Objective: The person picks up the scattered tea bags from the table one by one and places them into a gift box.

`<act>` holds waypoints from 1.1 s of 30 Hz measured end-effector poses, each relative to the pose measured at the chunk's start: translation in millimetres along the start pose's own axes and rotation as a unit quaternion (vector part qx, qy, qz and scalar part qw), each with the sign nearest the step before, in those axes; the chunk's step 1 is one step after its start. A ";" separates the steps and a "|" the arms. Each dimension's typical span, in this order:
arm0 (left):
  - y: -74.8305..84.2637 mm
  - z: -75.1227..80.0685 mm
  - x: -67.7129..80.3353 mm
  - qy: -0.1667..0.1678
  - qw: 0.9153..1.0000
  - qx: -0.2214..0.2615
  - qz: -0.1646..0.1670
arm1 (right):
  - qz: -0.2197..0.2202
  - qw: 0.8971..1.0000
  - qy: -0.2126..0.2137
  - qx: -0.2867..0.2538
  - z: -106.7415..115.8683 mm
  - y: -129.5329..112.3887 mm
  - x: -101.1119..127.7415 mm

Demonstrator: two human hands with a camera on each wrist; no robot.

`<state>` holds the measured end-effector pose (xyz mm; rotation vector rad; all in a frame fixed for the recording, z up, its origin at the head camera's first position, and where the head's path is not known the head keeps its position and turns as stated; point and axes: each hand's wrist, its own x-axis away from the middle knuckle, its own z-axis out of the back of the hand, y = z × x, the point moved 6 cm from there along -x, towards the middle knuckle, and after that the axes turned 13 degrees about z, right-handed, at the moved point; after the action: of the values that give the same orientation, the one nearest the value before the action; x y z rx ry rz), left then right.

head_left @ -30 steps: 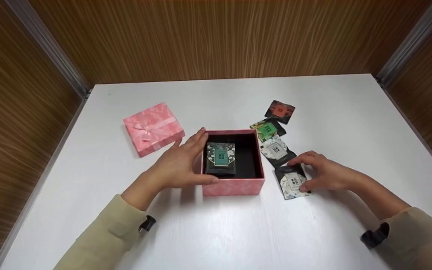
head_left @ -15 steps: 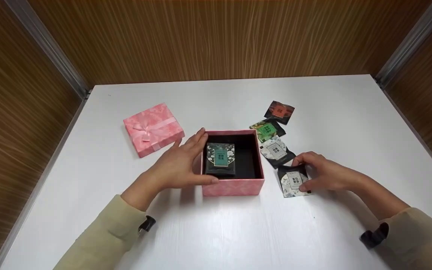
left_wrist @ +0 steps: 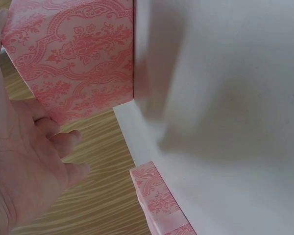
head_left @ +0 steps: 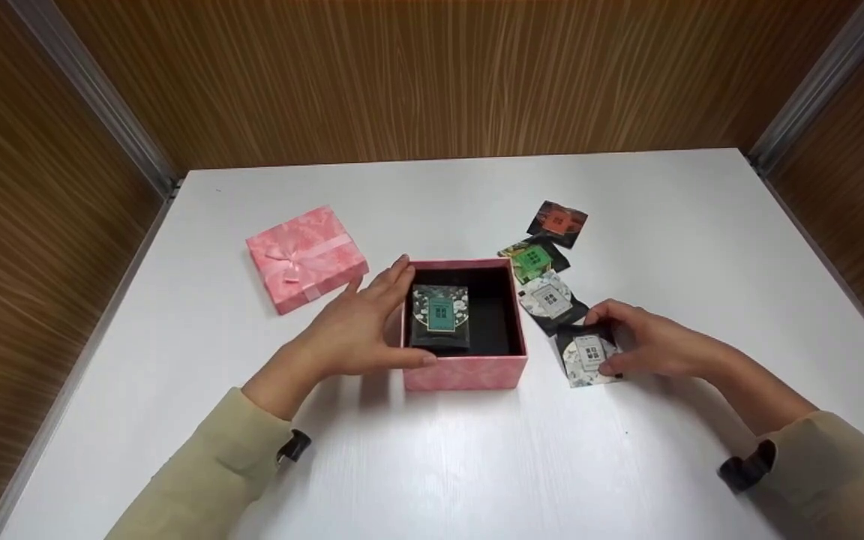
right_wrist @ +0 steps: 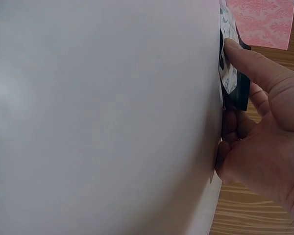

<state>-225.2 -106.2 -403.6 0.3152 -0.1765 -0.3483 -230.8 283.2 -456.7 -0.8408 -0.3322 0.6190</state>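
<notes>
– Hands?
– Left hand (head_left: 349, 330) spread flat against the open pink box (head_left: 466, 371). Right hand (head_left: 646, 343) pinches a white sachet (head_left: 588, 356).
– Location?
– Mid-counter (head_left: 432, 465), sachet just beside the box's right wall.

Lid (head_left: 307, 257) left of box (head_left: 466, 371); packets (head_left: 550, 299) right — one packet (head_left: 441, 316) inside.

Staged recording booth: bare white table (head_left: 447, 465) boxed in by wood-grain panels (head_left: 432, 75), metal corner strips (head_left: 94, 97)
</notes>
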 end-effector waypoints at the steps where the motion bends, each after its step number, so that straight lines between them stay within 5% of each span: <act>1: 0.1 0.2 -0.2 0.000 1.000 -0.001 0.000 | -0.002 1.000 0.001 0.002 0.6 0.0 0.3; 21: 1.7 2.7 0.0 0.002 1.000 -0.009 -0.011 | 0.015 0.999 0.044 -0.006 7.5 1.2 3.7; 33: 0.8 1.8 1.0 -0.006 1.000 -0.002 0.002 | 0.010 0.997 0.044 -0.067 13.2 0.2 3.9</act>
<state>-224.4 -106.4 -401.5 0.3079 -0.1888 -0.3470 -234.5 293.5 -448.5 -0.9982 -0.2890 0.5808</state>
